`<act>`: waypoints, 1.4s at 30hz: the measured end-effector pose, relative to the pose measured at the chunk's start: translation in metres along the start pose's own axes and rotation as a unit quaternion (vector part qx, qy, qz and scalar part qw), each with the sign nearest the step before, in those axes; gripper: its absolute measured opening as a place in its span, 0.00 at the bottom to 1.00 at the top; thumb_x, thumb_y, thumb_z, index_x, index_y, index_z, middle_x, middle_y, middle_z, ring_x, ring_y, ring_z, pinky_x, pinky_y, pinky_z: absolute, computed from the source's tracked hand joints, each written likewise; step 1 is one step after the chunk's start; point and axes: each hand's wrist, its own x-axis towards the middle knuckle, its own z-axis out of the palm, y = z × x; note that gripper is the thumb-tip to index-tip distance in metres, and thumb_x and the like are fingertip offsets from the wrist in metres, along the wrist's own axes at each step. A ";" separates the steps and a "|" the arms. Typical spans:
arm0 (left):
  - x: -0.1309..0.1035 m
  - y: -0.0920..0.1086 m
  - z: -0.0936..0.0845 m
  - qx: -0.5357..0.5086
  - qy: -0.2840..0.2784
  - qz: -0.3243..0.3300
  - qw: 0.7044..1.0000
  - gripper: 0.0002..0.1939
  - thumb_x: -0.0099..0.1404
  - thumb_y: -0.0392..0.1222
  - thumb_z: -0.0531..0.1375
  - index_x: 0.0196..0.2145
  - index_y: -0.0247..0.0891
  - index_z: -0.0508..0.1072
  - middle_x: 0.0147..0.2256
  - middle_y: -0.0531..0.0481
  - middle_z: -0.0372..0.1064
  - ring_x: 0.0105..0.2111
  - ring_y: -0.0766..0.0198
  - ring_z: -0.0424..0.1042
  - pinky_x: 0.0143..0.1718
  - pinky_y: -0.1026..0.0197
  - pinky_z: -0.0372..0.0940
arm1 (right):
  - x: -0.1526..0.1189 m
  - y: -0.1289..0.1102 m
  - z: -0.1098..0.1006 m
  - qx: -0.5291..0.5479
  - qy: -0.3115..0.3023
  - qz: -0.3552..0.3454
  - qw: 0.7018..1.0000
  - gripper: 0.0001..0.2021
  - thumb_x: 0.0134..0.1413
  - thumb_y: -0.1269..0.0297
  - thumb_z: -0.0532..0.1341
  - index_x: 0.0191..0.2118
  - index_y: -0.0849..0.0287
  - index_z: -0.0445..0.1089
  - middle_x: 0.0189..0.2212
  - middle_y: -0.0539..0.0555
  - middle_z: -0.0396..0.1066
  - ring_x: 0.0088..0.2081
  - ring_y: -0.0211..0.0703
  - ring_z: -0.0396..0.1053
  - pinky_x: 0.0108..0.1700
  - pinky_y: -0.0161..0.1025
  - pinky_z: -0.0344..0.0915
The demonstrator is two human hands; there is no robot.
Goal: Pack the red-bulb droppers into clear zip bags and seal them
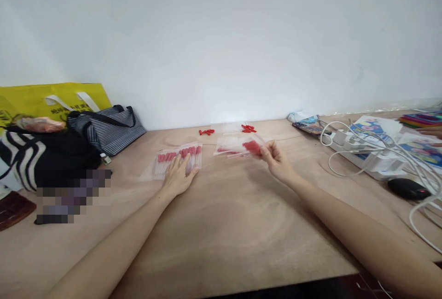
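Note:
My left hand (179,174) lies with fingers spread on a row of clear bags (160,165) that hold red-tipped pieces. Between thumb and fingers, my right hand (274,158) pinches a clear bag with red pieces (252,147), lifted a little above the table. Beneath and left of it lie more clear bags (224,146) with red showing inside. Farther back, loose red pieces (207,131) sit near the wall, and another small red pile (248,128) rests by a clear sheet.
On the wooden table (214,234), a striped bag (110,128), a black-and-white bag (51,161) and a yellow bag (79,94) stand left. At right are a power strip (376,163), white cables, a black mouse (408,189) and printed packets. A white wall rises behind.

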 end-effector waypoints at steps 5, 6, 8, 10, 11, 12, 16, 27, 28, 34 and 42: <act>0.000 0.003 -0.005 0.018 -0.036 -0.009 0.999 0.30 0.62 0.51 0.46 0.58 0.33 0.49 0.58 0.38 0.45 0.57 0.50 0.48 0.54 0.53 0.49 | 0.023 0.029 -0.047 -0.175 0.107 -0.054 0.977 0.15 0.52 0.49 0.51 0.29 0.57 0.55 0.39 0.59 0.67 0.39 0.45 0.66 0.39 0.43 0.62; 0.000 0.002 -0.004 0.022 -0.036 -0.004 0.999 0.29 0.62 0.50 0.45 0.58 0.32 0.49 0.57 0.38 0.47 0.56 0.51 0.49 0.54 0.53 0.49 | 0.025 0.035 -0.054 -0.199 0.108 -0.045 0.973 0.15 0.52 0.49 0.51 0.29 0.57 0.55 0.39 0.60 0.66 0.40 0.46 0.66 0.39 0.44 0.62; 0.001 0.001 -0.002 0.029 -0.031 0.005 0.999 0.28 0.63 0.47 0.45 0.57 0.29 0.50 0.56 0.38 0.50 0.56 0.52 0.51 0.54 0.55 0.50 | 0.027 0.048 -0.066 -0.231 0.093 -0.026 0.968 0.15 0.51 0.50 0.51 0.29 0.57 0.55 0.40 0.61 0.66 0.41 0.46 0.65 0.40 0.44 0.62; 0.001 -0.001 0.000 0.031 -0.024 0.009 0.999 0.27 0.62 0.44 0.45 0.57 0.27 0.51 0.55 0.38 0.53 0.55 0.53 0.52 0.53 0.55 0.51 | 0.027 0.057 -0.073 -0.250 0.043 -0.010 0.967 0.14 0.52 0.51 0.51 0.29 0.57 0.55 0.41 0.61 0.66 0.42 0.45 0.65 0.41 0.44 0.62; 0.002 -0.001 0.001 0.031 -0.020 0.011 0.999 0.27 0.62 0.43 0.45 0.56 0.26 0.52 0.54 0.38 0.54 0.55 0.53 0.53 0.53 0.55 0.51 | 0.027 0.060 -0.076 -0.259 0.011 -0.003 0.966 0.13 0.51 0.52 0.51 0.28 0.57 0.55 0.41 0.60 0.66 0.42 0.45 0.65 0.41 0.44 0.62; 0.002 -0.001 0.001 0.031 -0.017 0.012 0.999 0.26 0.62 0.42 0.44 0.56 0.26 0.53 0.54 0.38 0.55 0.54 0.53 0.54 0.53 0.56 0.51 | 0.026 0.062 -0.078 -0.269 -0.022 0.002 0.963 0.13 0.51 0.52 0.52 0.28 0.57 0.55 0.41 0.60 0.66 0.42 0.45 0.65 0.42 0.44 0.61; -0.001 0.001 -0.001 0.040 -0.010 0.016 0.999 0.25 0.61 0.40 0.45 0.55 0.27 0.55 0.52 0.39 0.58 0.52 0.54 0.57 0.52 0.57 0.53 | 0.022 0.059 -0.079 -0.338 -0.061 -0.020 0.939 0.13 0.46 0.52 0.56 0.29 0.58 0.59 0.40 0.57 0.66 0.43 0.46 0.64 0.44 0.45 0.60; -0.020 0.008 -0.032 0.084 -0.086 0.019 0.993 0.24 0.57 0.37 0.46 0.52 0.32 0.57 0.41 0.38 0.68 0.40 0.48 0.68 0.38 0.52 0.62 | 0.013 0.035 -0.049 -0.427 0.006 -0.206 0.880 0.06 0.49 0.61 0.56 0.29 0.58 0.63 0.36 0.58 0.63 0.39 0.46 0.63 0.41 0.44 0.61; -0.023 0.006 -0.035 0.080 -0.100 0.024 0.991 0.25 0.56 0.37 0.46 0.52 0.32 0.58 0.42 0.38 0.68 0.41 0.49 0.68 0.38 0.52 0.62 | 0.011 0.032 -0.044 -0.425 -0.012 -0.217 0.878 0.05 0.49 0.62 0.56 0.29 0.58 0.63 0.36 0.58 0.64 0.39 0.46 0.63 0.41 0.44 0.61; -0.054 -0.014 -0.048 0.020 -0.132 0.147 0.980 0.27 0.54 0.32 0.47 0.54 0.32 0.58 0.54 0.44 0.56 0.53 0.56 0.57 0.54 0.55 0.52 | -0.001 0.017 -0.017 -0.391 -0.101 -0.267 0.875 0.03 0.50 0.65 0.55 0.30 0.58 0.63 0.36 0.57 0.64 0.39 0.44 0.62 0.42 0.43 0.60; -0.069 -0.006 -0.044 -0.065 -0.158 0.288 0.942 0.31 0.53 0.25 0.43 0.54 0.41 0.58 0.54 0.53 0.56 0.55 0.62 0.53 0.57 0.53 0.49 | -0.016 -0.003 0.007 -0.323 -0.279 -0.232 0.874 0.12 0.47 0.69 0.56 0.40 0.58 0.66 0.36 0.56 0.66 0.39 0.44 0.62 0.41 0.44 0.61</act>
